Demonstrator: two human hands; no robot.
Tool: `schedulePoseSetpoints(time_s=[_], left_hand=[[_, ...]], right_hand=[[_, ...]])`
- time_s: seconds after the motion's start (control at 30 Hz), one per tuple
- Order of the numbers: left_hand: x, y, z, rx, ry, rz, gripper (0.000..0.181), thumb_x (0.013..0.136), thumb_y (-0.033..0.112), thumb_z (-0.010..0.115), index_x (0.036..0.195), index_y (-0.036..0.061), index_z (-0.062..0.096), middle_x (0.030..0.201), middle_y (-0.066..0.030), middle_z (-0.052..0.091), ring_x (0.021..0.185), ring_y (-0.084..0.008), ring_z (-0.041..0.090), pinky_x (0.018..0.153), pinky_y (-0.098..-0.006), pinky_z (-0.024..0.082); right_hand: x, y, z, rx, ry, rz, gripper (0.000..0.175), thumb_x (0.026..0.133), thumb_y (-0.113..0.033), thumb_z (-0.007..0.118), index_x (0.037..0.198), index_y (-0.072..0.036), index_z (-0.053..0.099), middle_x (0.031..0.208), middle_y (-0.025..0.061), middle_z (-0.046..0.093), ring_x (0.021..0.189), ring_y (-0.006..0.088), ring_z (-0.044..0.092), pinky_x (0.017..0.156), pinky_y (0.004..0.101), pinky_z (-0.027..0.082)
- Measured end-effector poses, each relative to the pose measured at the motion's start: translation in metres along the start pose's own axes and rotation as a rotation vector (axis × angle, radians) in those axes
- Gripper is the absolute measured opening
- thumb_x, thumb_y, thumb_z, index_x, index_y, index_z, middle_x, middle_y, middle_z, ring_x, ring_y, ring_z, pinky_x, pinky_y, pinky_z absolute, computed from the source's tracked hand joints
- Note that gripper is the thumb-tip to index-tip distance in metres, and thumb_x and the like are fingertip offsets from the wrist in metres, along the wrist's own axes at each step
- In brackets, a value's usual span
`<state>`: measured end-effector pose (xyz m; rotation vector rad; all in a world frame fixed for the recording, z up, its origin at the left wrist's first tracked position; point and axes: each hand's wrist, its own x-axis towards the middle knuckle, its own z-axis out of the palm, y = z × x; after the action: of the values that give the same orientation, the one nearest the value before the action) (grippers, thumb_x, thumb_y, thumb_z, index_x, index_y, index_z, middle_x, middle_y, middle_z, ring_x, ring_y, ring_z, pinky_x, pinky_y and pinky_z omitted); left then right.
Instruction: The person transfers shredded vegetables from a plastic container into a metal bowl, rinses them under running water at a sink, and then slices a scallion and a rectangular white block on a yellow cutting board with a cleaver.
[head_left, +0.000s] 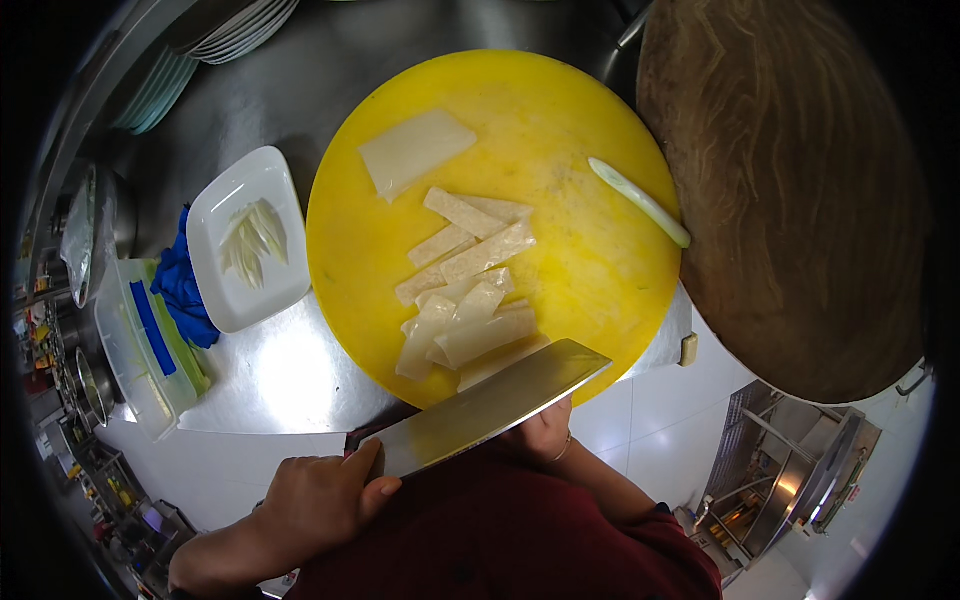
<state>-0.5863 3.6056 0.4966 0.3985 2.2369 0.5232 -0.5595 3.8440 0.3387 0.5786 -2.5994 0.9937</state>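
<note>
My left hand (326, 495) grips a broad-bladed cleaver (495, 409) at its handle end, thumb and index finger against the blade. The blade slants across the near edge of a round yellow cutting board (592, 292). Most of my right hand (547, 431) is hidden behind the blade, so its finger posture does not show. Beyond the cleaver lie several overlapping strips (487, 251) of a pale, translucent, sheet-like food. A larger rectangular piece (420, 150) of similar look rests farther back. One white scallion stalk (637, 201) lies near the board's right edge.
Left of the board, a white dish (214, 247) holds pale slivers (255, 240). A blue cloth (187, 289) and a clear plastic container (127, 337) sit beside it. A large round wooden block (780, 210) borders the board's right side. Stacked plates (240, 30) stand back left.
</note>
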Motion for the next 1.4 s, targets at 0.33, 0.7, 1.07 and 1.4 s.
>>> schedulePoseSetpoints(time_s=[0.33,0.7,1.07,1.4], left_hand=[[0.027,0.001,-0.009,-0.030,-0.171,-0.034,0.036,0.089,0.039,0.046,0.091,0.0031,0.052,0.052,-0.0150,0.054,0.047,-0.0334,0.056,0.044,-0.0417,0.045],[0.063,-0.013,0.016,-0.105,-0.034,0.032,0.040,0.090,0.041,0.041,0.092,0.0029,0.055,0.057,-0.0169,0.057,0.052,-0.0347,0.057,0.048,-0.0426,0.046],[0.005,-0.005,0.003,0.056,-0.036,0.020,0.046,0.086,0.043,0.049,0.102,0.0002,0.055,0.050,-0.0119,0.054,0.043,-0.0278,0.056,0.040,-0.0381,0.045],[0.004,0.008,-0.013,0.108,-0.141,-0.057,0.042,0.086,0.041,0.050,0.100,0.0012,0.052,0.052,-0.0120,0.056,0.046,-0.0298,0.057,0.042,-0.0390,0.045]], right_hand=[[-0.014,0.005,-0.004,0.085,-0.180,0.042,0.021,0.066,-0.016,0.069,0.079,-0.001,0.061,0.082,0.0098,0.061,0.081,0.0258,0.056,0.070,0.0374,0.045],[-0.005,-0.002,-0.005,0.080,-0.086,0.087,0.024,0.063,-0.014,0.071,0.081,-0.002,0.060,0.087,0.0089,0.058,0.082,0.0249,0.055,0.071,0.0364,0.045],[-0.033,-0.001,0.000,0.038,-0.151,0.082,0.031,0.068,-0.022,0.069,0.089,-0.001,0.062,0.095,0.0144,0.060,0.089,0.0320,0.056,0.080,0.0435,0.041],[-0.009,0.006,-0.003,0.030,-0.039,-0.032,0.029,0.066,-0.018,0.068,0.088,0.001,0.063,0.096,0.0163,0.060,0.089,0.0325,0.057,0.082,0.0452,0.041]])
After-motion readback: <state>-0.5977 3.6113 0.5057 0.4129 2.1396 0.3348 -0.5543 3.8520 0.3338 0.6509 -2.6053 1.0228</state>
